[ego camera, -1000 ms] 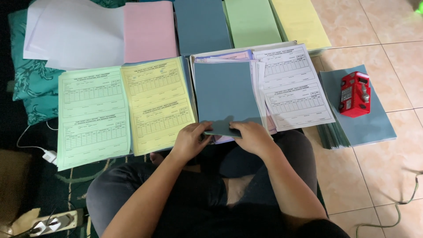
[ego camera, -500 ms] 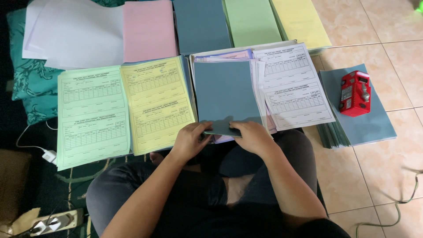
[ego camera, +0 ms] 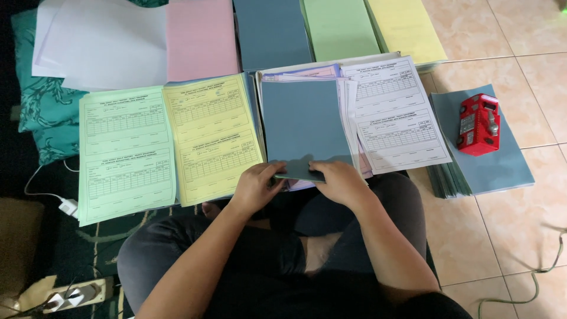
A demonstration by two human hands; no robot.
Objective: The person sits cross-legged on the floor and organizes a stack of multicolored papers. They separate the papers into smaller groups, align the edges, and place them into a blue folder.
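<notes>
The left hand and the right hand are both pinching the near edge of the blue-grey sheet, which is lying on top of the paper pile. Lining up the edges evenly looks like the way to keep the pile neat.

Seen from above: left hand and right hand gripping the near edge of a grey-blue sheet atop a paper stack. Alongside, green form, yellow form, and red stapler resting on a grey pile.
</notes>
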